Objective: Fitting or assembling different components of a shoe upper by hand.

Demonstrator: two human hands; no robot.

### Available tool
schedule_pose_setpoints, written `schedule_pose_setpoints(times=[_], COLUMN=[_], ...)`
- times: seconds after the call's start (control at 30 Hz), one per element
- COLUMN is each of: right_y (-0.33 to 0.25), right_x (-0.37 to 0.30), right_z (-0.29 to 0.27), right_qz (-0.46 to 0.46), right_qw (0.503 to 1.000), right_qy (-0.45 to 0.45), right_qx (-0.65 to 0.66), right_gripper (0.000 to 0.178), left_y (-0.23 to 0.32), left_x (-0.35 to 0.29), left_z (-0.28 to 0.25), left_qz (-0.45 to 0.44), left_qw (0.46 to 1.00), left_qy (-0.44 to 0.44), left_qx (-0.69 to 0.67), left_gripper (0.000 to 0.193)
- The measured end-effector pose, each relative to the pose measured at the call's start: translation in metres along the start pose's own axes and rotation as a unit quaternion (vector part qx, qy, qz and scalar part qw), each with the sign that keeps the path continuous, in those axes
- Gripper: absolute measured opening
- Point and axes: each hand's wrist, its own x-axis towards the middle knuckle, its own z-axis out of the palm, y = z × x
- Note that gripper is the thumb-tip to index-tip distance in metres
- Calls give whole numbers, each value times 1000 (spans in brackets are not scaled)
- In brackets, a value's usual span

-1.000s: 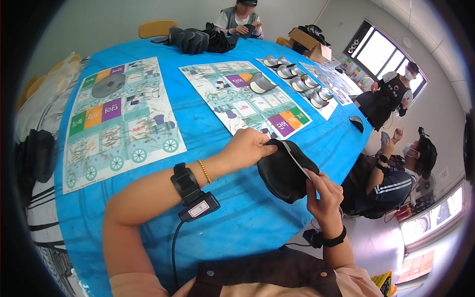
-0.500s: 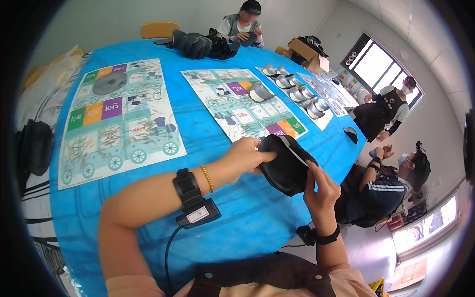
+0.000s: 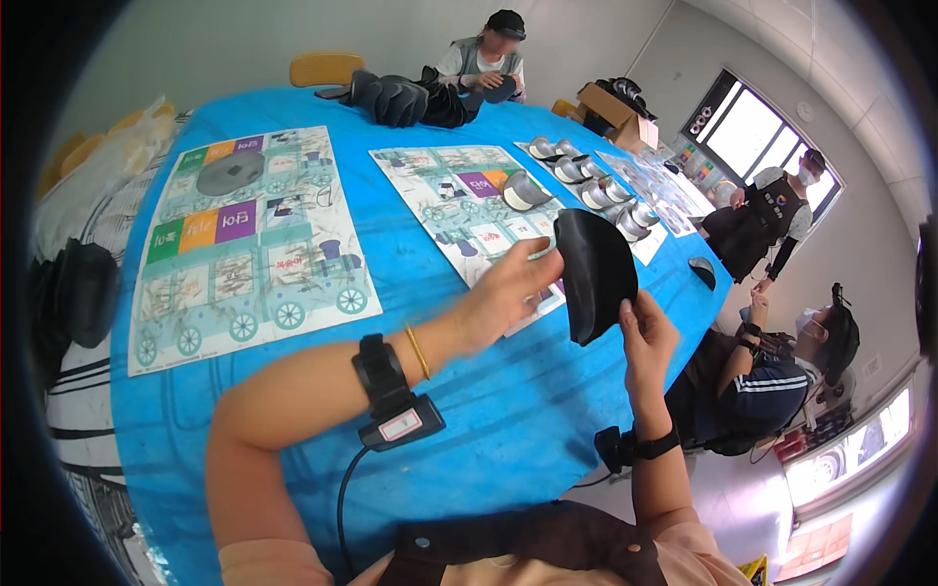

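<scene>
A black curved cap visor (image 3: 598,278) is held up in front of me, above the blue table. My right hand (image 3: 649,342) pinches its lower right edge between thumb and fingers. At the visor's left edge is my left hand (image 3: 503,293), slightly blurred, its fingertips closed against the rim. Just beyond, one grey, shiny visor (image 3: 526,190) lies on a printed sheet (image 3: 430,176). Several more grey visors (image 3: 601,192) sit in rows on another sheet farther right. A flat dark grey oval piece (image 3: 231,174) rests on the left printed sheet (image 3: 256,264).
A pile of black visors (image 3: 391,98) lies at the table's far edge, near a seated person (image 3: 489,63) handling a dark piece. An open cardboard box (image 3: 611,115) stands behind. Two people (image 3: 777,210) are at the right; a single black visor (image 3: 702,272) lies near that edge.
The visor has been raised and turned more upright, so its broad curved face shows. Both hands moved up slightly with it, and the left thumb no longer overlaps its face.
</scene>
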Motion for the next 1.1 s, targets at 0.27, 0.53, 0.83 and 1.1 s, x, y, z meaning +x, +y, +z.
schedule_pose_setpoints(times=[0.27, 0.53, 0.83, 1.1], right_y=[-34, -32, -7, 3], right_x=[-19, -32, -47, -33], right_z=[38, 51, 45, 36], right_qz=[233, 269, 308, -119], right_qw=[817, 825, 831, 965], right_qy=[-204, -283, -304, -141], right_qx=[487, 409, 349, -186], right_gripper=[36, 46, 37, 17], left_y=[-21, -24, -28, -22], left_x=[-7, -7, -3, 0], left_z=[-15, -34, -58, -62], left_qz=[188, 159, 93, 53], left_qw=[838, 802, 830, 808], left_qy=[118, 90, -28, -81], left_qx=[498, 569, 549, 581], left_gripper=[69, 47, 43, 45])
